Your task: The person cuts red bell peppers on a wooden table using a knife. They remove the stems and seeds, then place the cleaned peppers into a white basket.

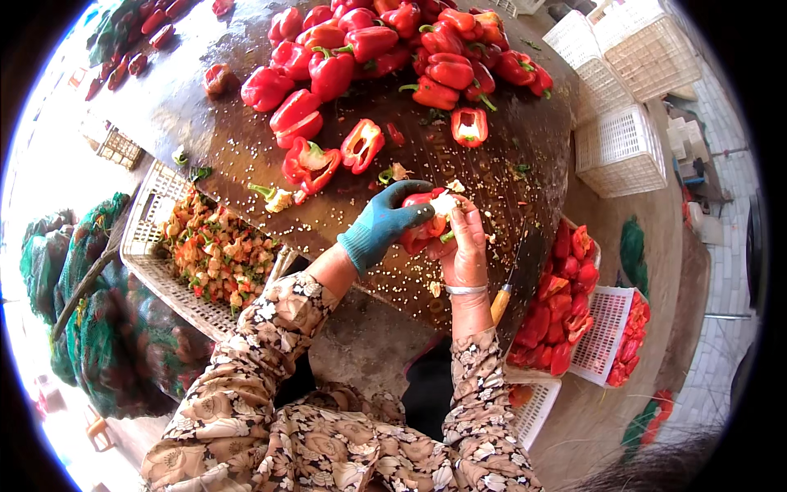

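My left hand, in a teal glove with a dark palm, grips a red bell pepper above the table. My bare right hand, with a bracelet at the wrist, holds the pepper's other side, where the pale seed core and part of a green stem show. A knife with a wooden handle lies on the table to the right. Beyond my hands are opened pepper pieces and a heap of whole red peppers. Seeds are scattered around.
A crate of cores and trimmings stands left, beside green mesh sacks. At the right are a crate of red peppers, a white basket with more pieces and stacked pale crates.
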`<move>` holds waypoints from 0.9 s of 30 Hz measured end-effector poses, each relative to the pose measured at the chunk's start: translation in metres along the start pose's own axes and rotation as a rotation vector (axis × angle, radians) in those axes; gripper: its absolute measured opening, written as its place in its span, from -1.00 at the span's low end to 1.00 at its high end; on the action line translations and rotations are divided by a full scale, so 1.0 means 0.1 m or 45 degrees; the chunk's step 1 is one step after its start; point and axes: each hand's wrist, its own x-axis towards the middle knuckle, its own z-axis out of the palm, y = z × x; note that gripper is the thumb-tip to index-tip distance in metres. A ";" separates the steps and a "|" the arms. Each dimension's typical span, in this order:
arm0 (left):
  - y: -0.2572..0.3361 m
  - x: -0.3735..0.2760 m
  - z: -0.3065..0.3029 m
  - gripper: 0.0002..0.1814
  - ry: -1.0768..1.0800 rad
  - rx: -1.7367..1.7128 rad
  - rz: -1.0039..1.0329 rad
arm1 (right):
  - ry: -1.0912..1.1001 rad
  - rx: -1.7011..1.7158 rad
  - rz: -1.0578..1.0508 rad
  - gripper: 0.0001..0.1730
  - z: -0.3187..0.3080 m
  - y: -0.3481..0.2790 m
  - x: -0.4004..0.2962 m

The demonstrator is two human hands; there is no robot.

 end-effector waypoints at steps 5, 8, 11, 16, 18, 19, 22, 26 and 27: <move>-0.03 0.09 -0.16 -0.50 0.177 -0.232 0.113 | 0.044 0.067 -0.148 -0.65 0.03 -0.06 0.13; 0.06 0.18 -0.22 -0.56 0.343 -0.413 0.154 | 0.116 -0.319 -0.154 -0.52 -0.12 -0.06 0.33; 0.08 0.27 -0.29 -0.57 0.315 -0.673 0.210 | -0.112 -1.523 -0.587 -0.41 -0.50 0.14 0.64; 0.16 0.14 -0.28 -0.57 0.237 -0.802 0.209 | 0.089 -1.106 -0.379 -0.75 -0.15 -0.08 0.61; 0.16 0.14 -0.29 -0.55 0.226 -0.644 0.294 | 0.024 -0.965 -0.452 -0.79 0.16 -0.30 0.43; 0.17 0.11 -0.29 -0.55 0.256 -0.497 0.328 | -0.053 -1.002 -0.470 -0.79 0.35 -0.40 0.36; 0.19 0.16 -0.20 -0.51 0.315 -0.052 0.442 | -0.322 -1.236 -0.272 -0.66 0.48 -0.35 0.40; 0.08 0.21 -0.01 -0.58 0.306 0.173 0.517 | -0.313 -0.830 -0.346 -0.38 0.25 0.16 0.50; 0.08 0.21 -0.05 -0.57 0.288 0.141 0.486 | -0.317 -0.848 -0.359 -0.45 0.28 0.09 0.47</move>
